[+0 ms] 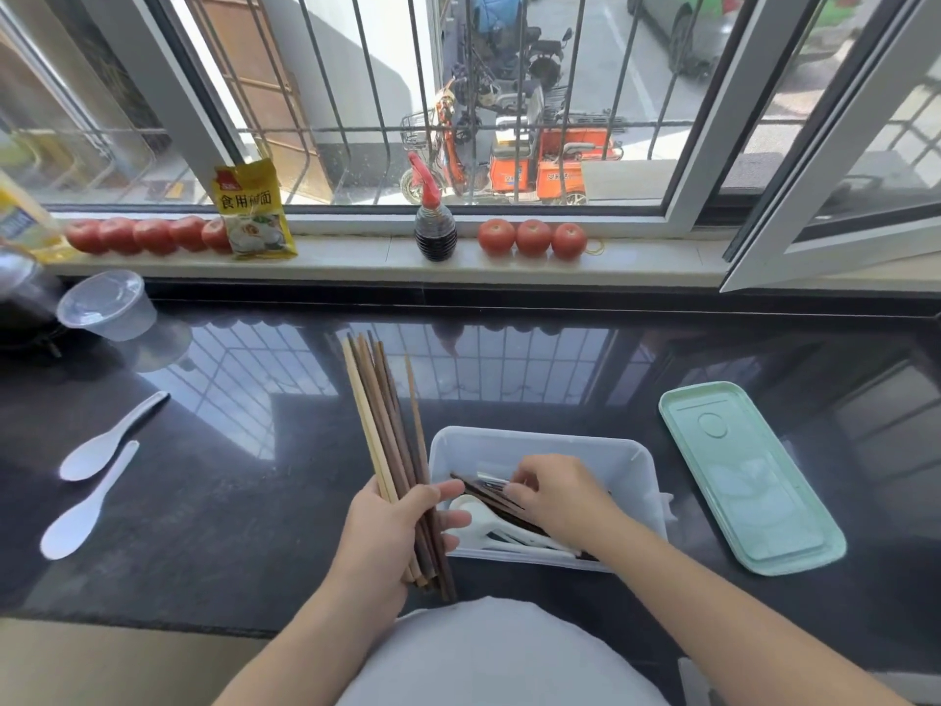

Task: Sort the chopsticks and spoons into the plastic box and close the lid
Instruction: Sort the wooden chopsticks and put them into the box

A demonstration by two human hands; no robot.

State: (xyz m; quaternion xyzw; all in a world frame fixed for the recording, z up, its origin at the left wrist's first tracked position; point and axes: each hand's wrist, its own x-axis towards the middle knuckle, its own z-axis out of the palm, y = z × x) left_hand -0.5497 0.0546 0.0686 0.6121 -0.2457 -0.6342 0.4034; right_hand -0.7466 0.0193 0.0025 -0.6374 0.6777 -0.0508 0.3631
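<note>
On the dark glossy desk stands the translucent plastic box, with the pale green lid lying flat to its right. The left hand grips a bundle of brown and light wooden chopsticks just left of the box. The right hand pinches dark chopsticks inside the box above white spoons; two more white spoons lie far left.

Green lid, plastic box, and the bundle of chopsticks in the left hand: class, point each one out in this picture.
green lid [751, 476], head view, on its flat top face.
plastic box [534, 441], head view, on its far wall.
bundle of chopsticks [387, 425], head view, on the shafts above the left hand [389, 532].
</note>
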